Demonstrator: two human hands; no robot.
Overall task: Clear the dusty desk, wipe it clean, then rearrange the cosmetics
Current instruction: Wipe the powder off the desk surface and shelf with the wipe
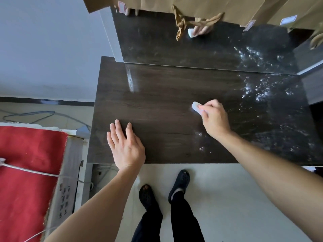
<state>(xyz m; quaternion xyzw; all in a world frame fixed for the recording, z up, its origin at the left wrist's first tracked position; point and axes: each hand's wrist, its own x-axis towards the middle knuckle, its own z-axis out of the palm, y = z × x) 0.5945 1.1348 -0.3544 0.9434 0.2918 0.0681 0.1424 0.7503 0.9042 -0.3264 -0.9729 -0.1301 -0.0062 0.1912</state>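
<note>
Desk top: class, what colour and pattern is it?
The desk top is dark brown wood grain, seen in the head view.

Bright, even daylight, no hard shadows. White glare streak on desk [157,109] by mirror [157,46]; bright specks glint on desk's right side. Wide-angle lens bends lines at frame edges. Mostly sharp, corners a bit soft.
</note>
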